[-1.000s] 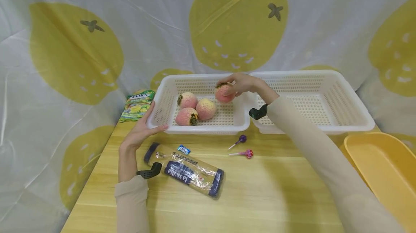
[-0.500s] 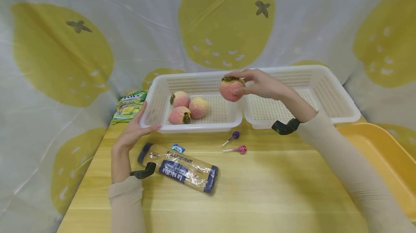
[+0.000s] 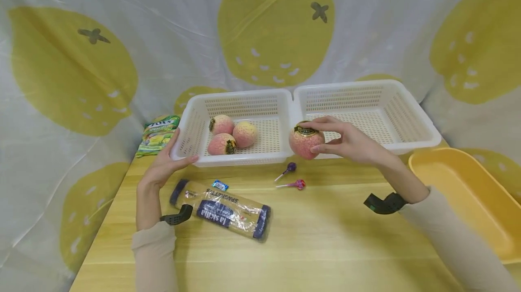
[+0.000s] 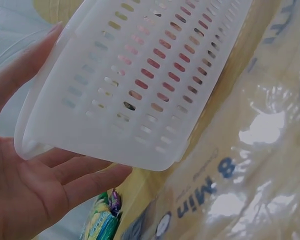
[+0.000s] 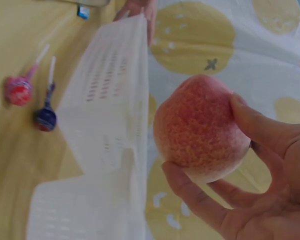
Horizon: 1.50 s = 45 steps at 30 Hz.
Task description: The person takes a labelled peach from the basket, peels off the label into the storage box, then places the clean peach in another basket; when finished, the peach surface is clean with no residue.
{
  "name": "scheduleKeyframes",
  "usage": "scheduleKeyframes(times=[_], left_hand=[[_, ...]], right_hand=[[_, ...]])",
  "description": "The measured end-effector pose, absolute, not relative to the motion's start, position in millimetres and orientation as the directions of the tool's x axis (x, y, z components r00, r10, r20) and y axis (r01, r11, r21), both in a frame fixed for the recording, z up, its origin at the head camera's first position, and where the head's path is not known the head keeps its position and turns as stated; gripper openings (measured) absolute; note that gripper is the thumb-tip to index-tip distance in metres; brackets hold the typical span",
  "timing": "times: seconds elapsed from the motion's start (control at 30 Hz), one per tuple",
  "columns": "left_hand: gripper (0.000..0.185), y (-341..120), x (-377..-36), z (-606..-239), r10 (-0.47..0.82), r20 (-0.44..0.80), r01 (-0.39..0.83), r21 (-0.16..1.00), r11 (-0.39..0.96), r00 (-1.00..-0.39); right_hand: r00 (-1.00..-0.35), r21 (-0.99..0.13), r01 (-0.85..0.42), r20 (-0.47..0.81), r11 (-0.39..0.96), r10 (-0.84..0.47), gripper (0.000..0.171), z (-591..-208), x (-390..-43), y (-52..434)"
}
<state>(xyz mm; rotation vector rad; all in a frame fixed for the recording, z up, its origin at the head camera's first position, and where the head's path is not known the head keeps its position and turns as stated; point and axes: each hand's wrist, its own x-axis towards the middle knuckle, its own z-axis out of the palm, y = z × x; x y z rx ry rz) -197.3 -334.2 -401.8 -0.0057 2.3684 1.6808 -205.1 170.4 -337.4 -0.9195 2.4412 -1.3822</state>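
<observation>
My right hand (image 3: 346, 142) holds a pink peach (image 3: 306, 140) in its fingertips, in the air in front of the gap between two white baskets. The right wrist view shows the same peach (image 5: 201, 149) gripped between thumb and fingers. The left white basket (image 3: 191, 120) holds three more peaches (image 3: 233, 137). My left hand (image 3: 164, 165) rests with straight fingers against that basket's front left corner; the left wrist view shows the palm (image 4: 35, 185) under the basket's corner (image 4: 135, 85). The right white basket (image 3: 407, 102) is empty.
A spaghetti packet (image 3: 221, 209) lies on the wooden table near my left wrist, with a small blue sweet (image 3: 220, 185) beside it. Two lollipops (image 3: 291, 176) lie in front of the baskets. A green candy bag (image 3: 156, 133) sits at the left, a yellow tub (image 3: 468, 192) at the right.
My right hand has lifted a peach out of the left basket and carried it rightward and toward me, past the basket's front rim. The left hand has stayed on the basket's corner.
</observation>
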Motion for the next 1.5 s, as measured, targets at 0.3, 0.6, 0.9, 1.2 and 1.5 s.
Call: scheduleKeyframes(times=[0.3, 0.6, 0.9, 1.2, 1.5], left_hand=[[0.11, -335.7, -200.3, -403.5, 0.123, -0.174, -0.117, 0.92, 0.374, -0.977], [0.125, -287.6, -170.4, -365.0, -0.07, 0.112, 0.056, 0.835, 0.548, -0.991], [0.097, -106.6, -111.3, -377.0, 0.348, 0.189, 0.322, 0.868, 0.378, -0.918], [0.083, -41.7, -117.9, -427.9, 0.38, 0.016, 0.121, 0.96, 0.253, -0.925], [0.069, -24.7, -122.9, -445.1, 0.376, -0.063, 0.034, 0.969, 0.245, -0.924]], right_hand=[[-0.794, -0.848, -0.395, 0.121, 0.354, -0.596, 0.059, -371.9, -169.1, 180.7], [-0.802, -0.815, -0.425, 0.138, 0.395, -0.581, 0.058, -403.2, -151.8, 190.5], [-0.797, -0.903, -0.315, 0.085, 0.291, -0.597, 0.058, -428.8, -137.7, 196.6], [-0.805, -0.889, -0.329, 0.089, 0.317, -0.587, 0.058, -441.8, -133.2, 197.8], [-0.826, -0.932, -0.23, 0.034, 0.281, -0.563, 0.054, -446.7, -127.9, 200.3]])
